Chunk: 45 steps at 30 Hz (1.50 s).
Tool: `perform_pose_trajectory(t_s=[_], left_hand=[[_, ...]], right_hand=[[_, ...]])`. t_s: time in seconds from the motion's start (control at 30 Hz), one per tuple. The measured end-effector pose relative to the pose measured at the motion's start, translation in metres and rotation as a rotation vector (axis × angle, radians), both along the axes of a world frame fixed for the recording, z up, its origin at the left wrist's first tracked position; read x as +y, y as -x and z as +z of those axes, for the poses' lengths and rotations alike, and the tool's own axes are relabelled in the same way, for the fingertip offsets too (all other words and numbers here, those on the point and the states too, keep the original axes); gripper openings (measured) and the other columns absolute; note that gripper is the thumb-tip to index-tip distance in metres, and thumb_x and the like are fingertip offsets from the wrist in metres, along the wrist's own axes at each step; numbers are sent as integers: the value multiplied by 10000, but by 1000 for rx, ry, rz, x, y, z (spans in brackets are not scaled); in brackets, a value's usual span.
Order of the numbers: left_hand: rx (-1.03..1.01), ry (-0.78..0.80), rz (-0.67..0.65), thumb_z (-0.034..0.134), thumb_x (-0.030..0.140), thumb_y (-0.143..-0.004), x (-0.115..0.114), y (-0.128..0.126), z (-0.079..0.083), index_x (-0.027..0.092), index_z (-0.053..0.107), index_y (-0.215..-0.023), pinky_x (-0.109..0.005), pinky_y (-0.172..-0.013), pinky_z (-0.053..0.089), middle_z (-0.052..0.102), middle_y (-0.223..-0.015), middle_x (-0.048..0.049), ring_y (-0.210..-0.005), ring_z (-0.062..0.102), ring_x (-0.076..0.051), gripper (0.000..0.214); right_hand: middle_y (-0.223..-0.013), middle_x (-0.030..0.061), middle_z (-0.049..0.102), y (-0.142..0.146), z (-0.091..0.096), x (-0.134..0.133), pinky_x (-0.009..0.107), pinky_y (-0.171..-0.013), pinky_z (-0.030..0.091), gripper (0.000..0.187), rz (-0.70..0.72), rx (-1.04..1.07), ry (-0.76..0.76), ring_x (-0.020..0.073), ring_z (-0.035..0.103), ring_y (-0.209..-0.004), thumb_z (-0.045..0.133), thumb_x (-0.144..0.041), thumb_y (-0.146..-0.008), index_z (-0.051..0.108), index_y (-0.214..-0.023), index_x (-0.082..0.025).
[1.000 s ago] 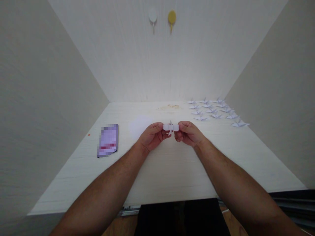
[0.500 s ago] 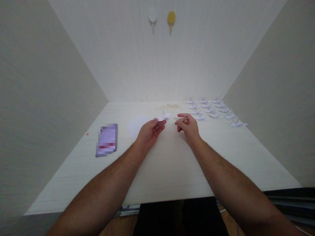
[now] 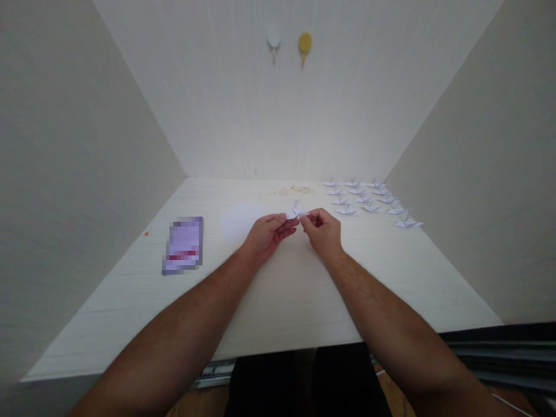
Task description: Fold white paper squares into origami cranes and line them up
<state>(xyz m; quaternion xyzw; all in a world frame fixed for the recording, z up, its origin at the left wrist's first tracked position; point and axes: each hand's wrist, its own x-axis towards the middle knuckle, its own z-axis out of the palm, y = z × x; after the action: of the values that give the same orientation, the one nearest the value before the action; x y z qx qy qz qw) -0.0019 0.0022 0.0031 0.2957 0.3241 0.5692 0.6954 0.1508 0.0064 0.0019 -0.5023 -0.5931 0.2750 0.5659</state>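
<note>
A small white folded paper crane [image 3: 296, 211] is held above the middle of the pale table [image 3: 282, 289]. My left hand [image 3: 267, 234] pinches its left side between thumb and fingers. My right hand [image 3: 320, 230] has its fingers closed on the crane's right side. Both forearms reach in from the near edge.
Several finished white paper cranes [image 3: 369, 200] stand in rows at the back right. A white paper sheet [image 3: 237, 223] lies left of my hands. A dark flat packet [image 3: 183, 245] lies further left. Two hooks [image 3: 289, 43] hang on the back wall. Side panels close in the table.
Half a second ago my right hand was off the crane with fingers loose. It has come back and pinched the crane again. The view has shifted slightly.
</note>
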Motion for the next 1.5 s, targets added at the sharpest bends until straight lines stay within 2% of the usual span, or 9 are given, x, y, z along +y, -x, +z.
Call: perform_pose_trajectory(t_s=[0.27,0.4,0.57,0.73,0.87,1.1,1.5], left_hand=[[101,-5,-34,569,277,-920,1,3,4,78,705,-876,-316,-738,568,752,-918,-148,-796,725,-194,244],[171,-56,-70,638,261,-857,3,5,0,73,718,-860,-298,-722,558,743,-873,-135,-756,712,-181,203],[213,-79,-88,713,261,-780,2,5,-3,94,717,-817,-302,-729,555,735,-851,-113,-747,697,-177,171],[265,-82,-111,732,278,-754,2,3,-2,97,717,-813,-310,-746,549,731,-864,-115,-756,694,-179,191],[290,-92,-111,742,295,-743,1,3,-1,99,715,-811,-313,-750,547,729,-866,-115,-755,689,-179,209],[305,-102,-109,765,315,-725,0,2,0,100,720,-799,-323,-749,548,731,-855,-130,-749,687,-184,232],[313,-101,-108,782,318,-709,2,2,0,105,729,-797,-309,-736,548,733,-862,-116,-755,684,-180,237]], right_hand=[[-542,-46,545,-5,11,5,237,-556,405,209,-181,-65,-54,113,488,-527,616,-367,-763,599,-653,-190],[-580,-40,574,-24,23,14,247,-611,429,195,-286,-76,-28,135,539,-592,601,-376,-755,601,-669,-201],[-589,-39,576,-80,29,14,253,-621,425,198,-366,-160,-53,142,550,-602,599,-384,-748,599,-670,-201],[-586,-21,587,-149,16,5,268,-623,395,217,-583,-321,18,152,522,-599,573,-387,-745,600,-652,-192],[-664,19,665,-179,5,2,271,-662,396,218,-672,-462,99,170,562,-669,531,-351,-768,652,-696,-184],[-755,48,719,-186,-1,7,256,-640,374,210,-708,-637,301,174,584,-710,531,-310,-797,691,-738,-188],[-793,62,726,-189,-3,12,263,-635,370,204,-748,-670,362,182,598,-742,535,-304,-801,709,-773,-201]])
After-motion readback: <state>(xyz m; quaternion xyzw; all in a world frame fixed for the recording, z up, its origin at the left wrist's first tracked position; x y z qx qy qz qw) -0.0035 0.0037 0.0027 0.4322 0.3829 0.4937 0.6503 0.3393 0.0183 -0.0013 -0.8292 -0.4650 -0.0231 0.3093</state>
